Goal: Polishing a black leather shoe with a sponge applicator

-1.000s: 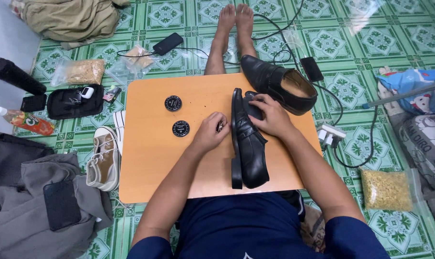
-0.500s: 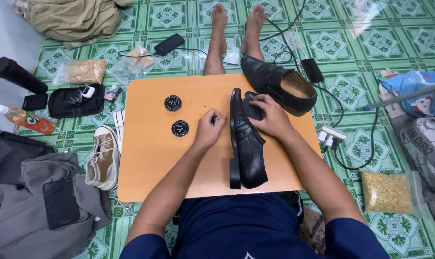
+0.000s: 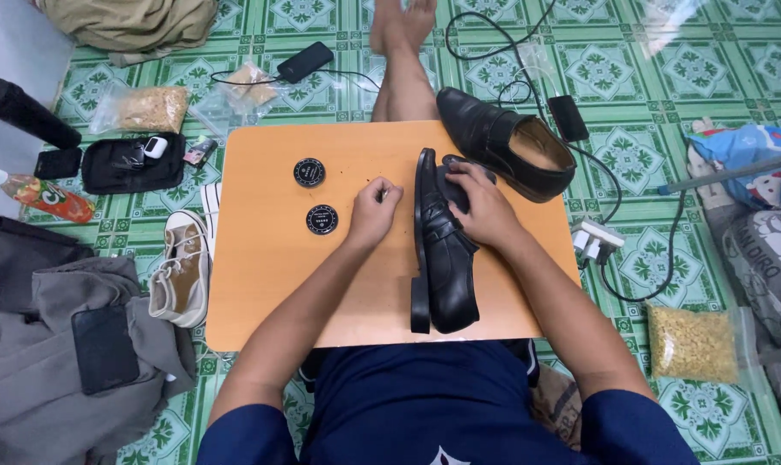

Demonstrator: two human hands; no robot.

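A black leather shoe [image 3: 443, 263] lies on its side on the small wooden table [image 3: 270, 267], toe pointing away from me. My right hand [image 3: 479, 202] presses on its upper near the toe, over a dark cloth. My left hand [image 3: 373, 211] rests on the table just left of the shoe, fingers curled closed; whether it pinches something small is unclear. Two round black polish tins [image 3: 309, 172] [image 3: 322, 220] sit left of that hand. A second black shoe [image 3: 507, 142] stands upright at the table's far right corner.
My bare legs stretch out beyond the table on a green tiled floor. A tan sneaker [image 3: 179, 271] and grey clothing [image 3: 55, 344] lie left. A black pouch [image 3: 132, 162], bottle [image 3: 37, 194], phone [image 3: 304, 60], cables, power strip [image 3: 597, 241] and bags of grain [image 3: 692, 343] surround the table.
My left hand has drawn slightly away from the shoe, staying curled. My right hand has stayed on the toe end of the shoe. The view has shifted a little.
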